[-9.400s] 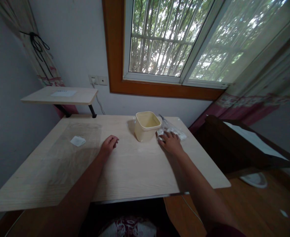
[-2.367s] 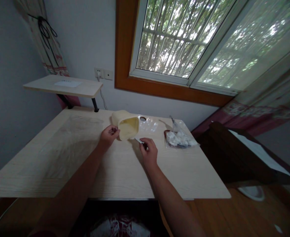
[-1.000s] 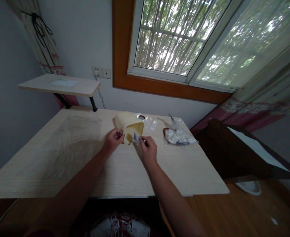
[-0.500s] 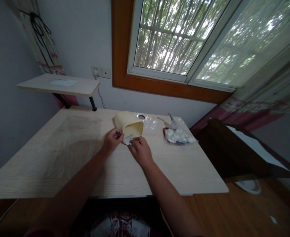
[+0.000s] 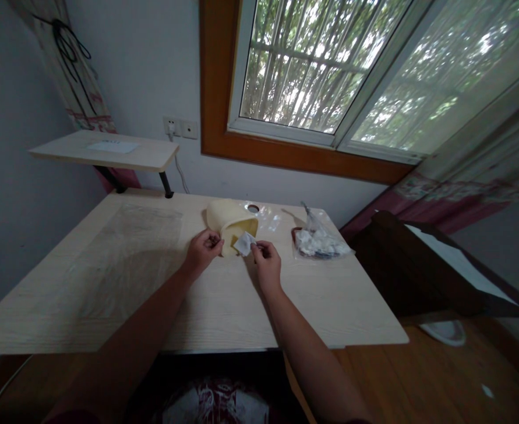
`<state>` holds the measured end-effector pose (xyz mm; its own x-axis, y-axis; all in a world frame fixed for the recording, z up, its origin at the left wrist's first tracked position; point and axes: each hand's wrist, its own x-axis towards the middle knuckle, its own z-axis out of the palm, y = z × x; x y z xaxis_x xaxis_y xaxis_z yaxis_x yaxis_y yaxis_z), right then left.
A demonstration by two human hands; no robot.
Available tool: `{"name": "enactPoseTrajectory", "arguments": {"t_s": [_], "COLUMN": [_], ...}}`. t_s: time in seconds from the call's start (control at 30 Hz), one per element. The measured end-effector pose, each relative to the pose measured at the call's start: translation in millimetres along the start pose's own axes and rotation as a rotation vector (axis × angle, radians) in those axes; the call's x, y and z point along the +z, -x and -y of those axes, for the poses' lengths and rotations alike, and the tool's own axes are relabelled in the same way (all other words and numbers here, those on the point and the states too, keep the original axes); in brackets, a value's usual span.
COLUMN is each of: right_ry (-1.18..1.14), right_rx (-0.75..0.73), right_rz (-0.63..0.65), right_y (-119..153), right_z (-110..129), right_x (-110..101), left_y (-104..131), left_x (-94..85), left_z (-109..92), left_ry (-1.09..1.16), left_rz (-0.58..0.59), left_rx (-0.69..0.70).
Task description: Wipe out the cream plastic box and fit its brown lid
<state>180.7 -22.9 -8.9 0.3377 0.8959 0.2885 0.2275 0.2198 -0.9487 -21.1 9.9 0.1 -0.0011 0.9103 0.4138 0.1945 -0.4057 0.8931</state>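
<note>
A cream-coloured container point(image 5: 224, 213) lies on its side on the table, its mouth turned toward me and to the right. My left hand point(image 5: 203, 247) is closed at the left edge of that mouth, fingertips pinched; what they hold, if anything, is too small to name. A small white packet point(image 5: 245, 243) hangs in front of the opening, pinched by my right hand point(image 5: 266, 259). Something small and yellowish shows inside the mouth, too small to name.
A clear plastic bag of white pieces point(image 5: 321, 241) rests at the table's right, beside a reddish-brown item. Clear film point(image 5: 127, 265) covers the left of the table point(image 5: 224, 318). A raised shelf point(image 5: 65, 147) with a paper stands back left.
My right hand has moved a little to the right and drawn the white packet with it, away from my left hand. The left hand and the container have hardly moved.
</note>
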Motion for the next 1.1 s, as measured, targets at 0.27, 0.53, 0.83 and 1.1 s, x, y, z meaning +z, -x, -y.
{"name": "enactPoseTrajectory", "arguments": {"t_s": [0.27,0.53,0.83,1.1], "right_ry": [0.264,0.425,0.654,0.846], "right_rx": [-0.097,-0.383,-0.527,-0.483], "right_rz": [0.036,0.094,0.372,0.304], "right_y": [4,8,21,20], "right_z": [-4,8,16,12], "right_x": [6,1,0,3], "left_y": [0,0,1,0], "left_x": [-1.4,-1.4,-1.7,1.9], "left_z": [-2,-6,-5,5], "left_ry": [-0.02,-0.009,-0.005,-0.006], "left_rz": [-0.002,0.0,-0.008,0.009], "left_rx": [-0.002,-0.012,-0.004,0.028]}}
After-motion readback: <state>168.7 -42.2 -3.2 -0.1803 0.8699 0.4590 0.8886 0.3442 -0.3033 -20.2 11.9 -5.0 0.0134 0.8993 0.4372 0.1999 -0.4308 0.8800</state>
